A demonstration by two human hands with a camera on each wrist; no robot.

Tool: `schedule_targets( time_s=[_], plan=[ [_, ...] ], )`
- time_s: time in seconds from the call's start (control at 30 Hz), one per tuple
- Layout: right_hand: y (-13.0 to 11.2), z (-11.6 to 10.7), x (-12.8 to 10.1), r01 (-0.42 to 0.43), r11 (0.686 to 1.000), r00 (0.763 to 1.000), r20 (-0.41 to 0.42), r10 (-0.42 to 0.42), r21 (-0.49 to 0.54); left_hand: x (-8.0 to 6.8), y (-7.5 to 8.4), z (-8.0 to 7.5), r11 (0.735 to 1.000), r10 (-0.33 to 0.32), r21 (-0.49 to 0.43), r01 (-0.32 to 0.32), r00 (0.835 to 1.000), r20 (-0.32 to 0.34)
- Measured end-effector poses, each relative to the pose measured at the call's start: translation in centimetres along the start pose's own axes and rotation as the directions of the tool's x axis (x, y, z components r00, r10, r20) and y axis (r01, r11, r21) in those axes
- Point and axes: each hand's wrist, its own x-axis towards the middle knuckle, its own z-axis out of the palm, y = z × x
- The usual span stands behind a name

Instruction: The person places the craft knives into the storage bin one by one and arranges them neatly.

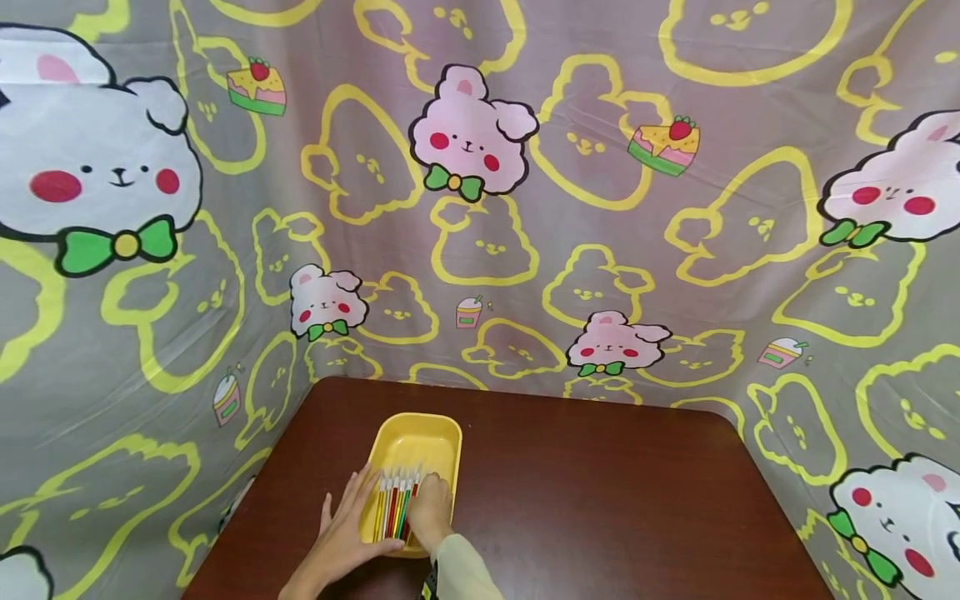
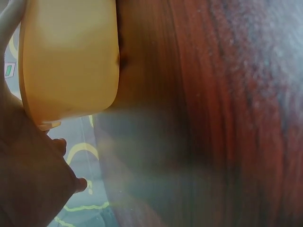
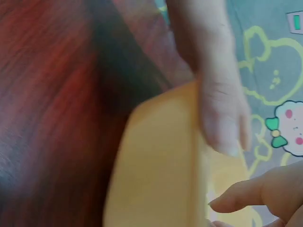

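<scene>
A yellow tray [image 1: 417,422] holds several slim pens [image 1: 394,504] in a row, with pale pointed ends and gold, silver, red and green barrels. My left hand [image 1: 341,531] steadies the tray's left side, fingers extended along the rim and thumb across the near end; the left wrist view shows this hand [image 2: 33,165] beside the tray wall. My right hand [image 1: 432,510] reaches into the tray at the right end of the row, fingers curled down around a pen, which the hand mostly hides. In the right wrist view, the right hand [image 3: 279,191] has a fingertip over the rim.
The tray stands on a dark reddish-brown table [image 1: 600,492], near its left side. Patterned cloth [image 1: 517,233] with cartoon rabbits hangs around the back and both sides of the table.
</scene>
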Motion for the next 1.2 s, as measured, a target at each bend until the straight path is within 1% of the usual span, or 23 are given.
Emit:
schedule_targets(
  time_s=[0.13, 0.23, 0.33, 0.5, 0.67, 0.83, 0.93, 1.13, 1.2],
  plan=[
    [-0.1, -0.8, 0.8, 0.015, 1.0, 1.0, -0.014, -0.014, 0.015, 0.3, 0.0, 0.1, 1.0, -0.004, -0.012, 0.005, 1.0, 0.01],
    [0.1, -1.1, 1.1, 0.019, 0.999, 1.0, 0.003, -0.019, 0.043, 0.4, -0.1, 0.1, 1.0, 0.002, -0.011, -0.002, 1.0, 0.002],
    [0.2, -1.5, 1.5, 0.023, 0.998, 1.0, -0.002, -0.023, 0.057, 0.6, -0.3, 0.0, 1.0, 0.011, -0.005, -0.011, 1.0, -0.007],
    [0.5, -2.3, 2.0, 0.068, 0.994, 0.997, -0.041, -0.065, 0.089, 1.0, -0.4, -0.2, 1.0, 0.023, 0.0, -0.023, 1.0, -0.009],
    [1.0, -3.6, 2.4, 0.119, 0.985, 0.993, -0.036, -0.115, 0.122, 0.9, -0.4, -0.3, 1.0, 0.006, 0.004, -0.006, 1.0, -0.005],
    [1.8, -4.9, 2.6, 0.137, 0.985, 0.99, -0.037, -0.134, 0.103, 0.6, -0.3, -0.5, 1.0, -0.022, -0.014, 0.022, 1.0, 0.001],
    [2.3, -5.7, 2.8, 0.132, 0.986, 0.991, -0.026, -0.13, 0.102, 0.6, -0.3, -0.6, 0.999, -0.024, -0.025, 0.024, 1.0, -0.01],
    [3.4, -7.3, 3.1, 0.127, 0.985, 0.992, 0.0, -0.128, 0.117, 0.8, 0.0, -0.7, 0.999, 0.019, -0.036, -0.02, 0.999, -0.032],
    [3.8, -7.9, 3.0, 0.132, 0.984, 0.991, 0.006, -0.134, 0.121, 0.9, 0.1, -0.6, 0.999, 0.021, -0.038, -0.023, 0.999, -0.034]
  ],
)
